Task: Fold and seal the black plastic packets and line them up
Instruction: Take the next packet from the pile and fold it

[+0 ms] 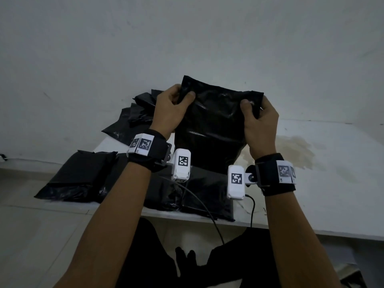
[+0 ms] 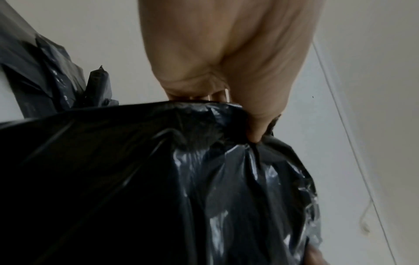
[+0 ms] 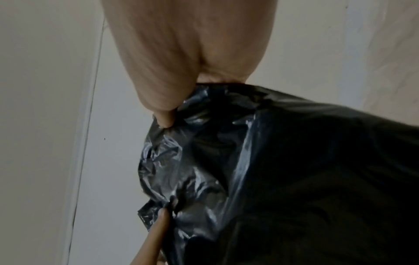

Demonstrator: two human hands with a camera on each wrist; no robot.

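Evidently both hands hold the black packet [image 1: 209,129] upright above the worktop [image 1: 332,183]; left hand [image 1: 170,113] and right hand [image 1: 260,125] each pinch a top corner in a closed grip, probably to square it for folding; finished packets [image 1: 83,175] lie below.

Right hand pinching a crinkled black plastic packet against a pale background.

The right hand [image 3: 192,53] reaches down from the top of the view, its thumb [image 3: 164,119] pressing into the bunched upper left corner of the glossy, crumpled black plastic packet [image 3: 306,179]. Part of a finger [image 3: 156,231] shows at the packet's lower left edge, touching the film. Behind is a pale off-white surface [image 3: 45,107] crossed by a thin dark line.
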